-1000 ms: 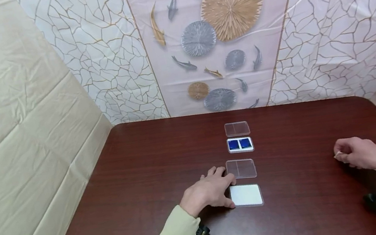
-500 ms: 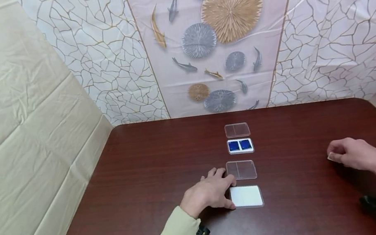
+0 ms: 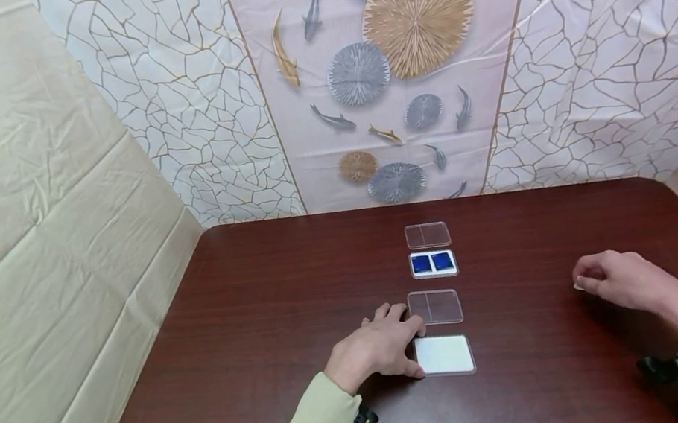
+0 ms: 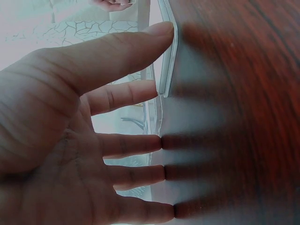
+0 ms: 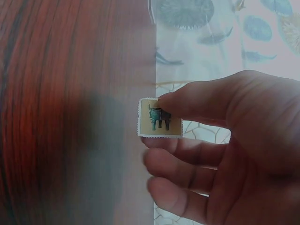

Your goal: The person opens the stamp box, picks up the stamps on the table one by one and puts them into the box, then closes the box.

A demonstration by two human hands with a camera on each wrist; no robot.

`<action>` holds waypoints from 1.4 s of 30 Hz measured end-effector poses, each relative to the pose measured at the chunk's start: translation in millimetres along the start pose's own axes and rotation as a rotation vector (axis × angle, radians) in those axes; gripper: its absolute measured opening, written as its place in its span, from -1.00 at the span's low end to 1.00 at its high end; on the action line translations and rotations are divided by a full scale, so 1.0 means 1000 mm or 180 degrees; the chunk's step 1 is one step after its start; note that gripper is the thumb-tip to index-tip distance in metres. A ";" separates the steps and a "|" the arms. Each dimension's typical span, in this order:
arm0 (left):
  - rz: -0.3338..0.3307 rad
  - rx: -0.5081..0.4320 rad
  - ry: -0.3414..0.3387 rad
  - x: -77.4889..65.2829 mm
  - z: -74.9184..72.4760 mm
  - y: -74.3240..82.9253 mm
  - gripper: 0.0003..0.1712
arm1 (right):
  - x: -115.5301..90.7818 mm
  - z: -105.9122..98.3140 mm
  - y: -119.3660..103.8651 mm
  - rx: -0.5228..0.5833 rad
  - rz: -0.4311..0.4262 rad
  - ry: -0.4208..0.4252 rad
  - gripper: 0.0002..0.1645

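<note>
In the head view, a flat clear case half with a white insert (image 3: 445, 355) lies on the table at the centre front. My left hand (image 3: 379, 344) rests at its left edge with spread fingers; in the left wrist view the thumb (image 4: 161, 30) touches the edge, and the other fingertips reach down to the table. Off to the right, my right hand (image 3: 627, 282) is held above the table. Between its thumb and forefinger it pinches a postage stamp (image 5: 146, 124) with perforated white edges and a dark three-legged vessel on tan; the thumb covers part of it.
Beyond the white insert lies a clear lid (image 3: 444, 308). Farther back are a white-lined case half (image 3: 435, 273) with two dark blue squares (image 3: 421, 264) and another clear lid (image 3: 428, 235). A patterned cloth (image 3: 315, 155) hangs behind the dark red table (image 3: 275, 275).
My right hand has moved left across the table, carrying the stamp toward the cases. The left hand stays at the edge of the white-lined case half.
</note>
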State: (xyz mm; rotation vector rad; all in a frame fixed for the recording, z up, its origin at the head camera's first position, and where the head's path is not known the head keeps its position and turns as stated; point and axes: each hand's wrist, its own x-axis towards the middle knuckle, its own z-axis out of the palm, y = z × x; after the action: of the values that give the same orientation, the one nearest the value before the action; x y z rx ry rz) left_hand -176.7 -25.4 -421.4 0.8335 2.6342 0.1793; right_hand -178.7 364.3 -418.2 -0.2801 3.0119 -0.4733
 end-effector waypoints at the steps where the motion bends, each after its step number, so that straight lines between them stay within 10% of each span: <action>1: -0.0001 0.0003 0.0003 0.000 0.000 0.000 -0.43 | 0.000 0.000 -0.001 -0.0009 -0.0012 0.0011 -0.93; 42: 0.0021 0.0012 0.0016 0.002 0.002 -0.001 -0.43 | 0.002 0.016 -0.060 -0.0063 -0.0376 0.0236 -0.83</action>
State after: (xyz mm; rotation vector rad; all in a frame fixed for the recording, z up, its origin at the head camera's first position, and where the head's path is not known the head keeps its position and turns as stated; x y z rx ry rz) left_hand -177.5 -25.1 -423.7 0.8442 2.6376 0.1784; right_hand -169.1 302.5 -414.7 -0.4540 3.0858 -0.4737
